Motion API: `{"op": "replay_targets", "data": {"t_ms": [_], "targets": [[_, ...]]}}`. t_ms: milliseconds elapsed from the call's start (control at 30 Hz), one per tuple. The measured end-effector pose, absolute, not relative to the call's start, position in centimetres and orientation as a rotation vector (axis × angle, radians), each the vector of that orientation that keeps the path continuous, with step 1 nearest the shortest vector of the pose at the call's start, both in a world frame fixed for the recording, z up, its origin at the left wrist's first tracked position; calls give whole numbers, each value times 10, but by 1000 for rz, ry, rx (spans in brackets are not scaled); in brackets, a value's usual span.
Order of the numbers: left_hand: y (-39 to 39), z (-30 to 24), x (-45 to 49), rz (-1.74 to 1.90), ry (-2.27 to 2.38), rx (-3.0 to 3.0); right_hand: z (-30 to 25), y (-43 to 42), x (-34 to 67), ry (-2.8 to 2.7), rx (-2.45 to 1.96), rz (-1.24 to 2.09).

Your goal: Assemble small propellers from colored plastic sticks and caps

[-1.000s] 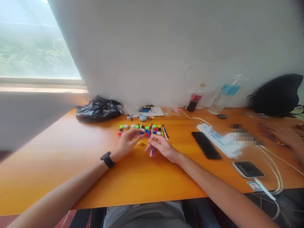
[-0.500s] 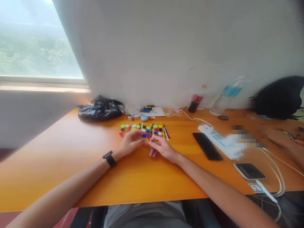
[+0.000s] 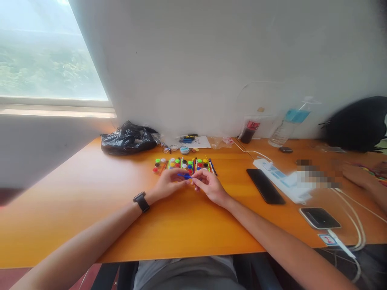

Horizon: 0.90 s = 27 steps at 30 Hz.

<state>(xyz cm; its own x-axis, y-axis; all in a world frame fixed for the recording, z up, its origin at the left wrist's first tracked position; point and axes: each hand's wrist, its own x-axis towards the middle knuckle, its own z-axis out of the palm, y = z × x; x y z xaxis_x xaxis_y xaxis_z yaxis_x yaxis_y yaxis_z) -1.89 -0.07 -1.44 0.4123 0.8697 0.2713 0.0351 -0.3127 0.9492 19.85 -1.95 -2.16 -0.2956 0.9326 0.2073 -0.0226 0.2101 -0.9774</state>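
Both my hands meet over the orange table point(image 3: 90, 201) in front of a spread of small coloured caps and thin coloured sticks point(image 3: 184, 164). My left hand point(image 3: 167, 184), with a black watch on its wrist, pinches a small blue piece point(image 3: 185, 176) at its fingertips. My right hand point(image 3: 208, 186) pinches the other end of the same thin blue piece, which lies nearly level between the two hands. The fingers of both hands are curled together.
A black plastic bag point(image 3: 128, 138) lies at the back left. A black phone point(image 3: 265, 185), a white power strip point(image 3: 282, 179), a second phone with cables point(image 3: 319, 217), two bottles point(image 3: 286, 125) and a black bag point(image 3: 356, 123) are to the right. Another person's hand point(image 3: 359, 175) rests at far right.
The blue stick, held slanting downward in my right hand, has turned nearly level, and my left fingertips have closed onto its far end. Both hands shifted slightly right.
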Motion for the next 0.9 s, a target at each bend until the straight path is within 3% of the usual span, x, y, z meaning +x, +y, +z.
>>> {"op": "replay_targets", "data": {"t_ms": [900], "targets": [[-11,-8,-21,1102,699,2003,-17,-22,202,-1819,-938,956]]}}
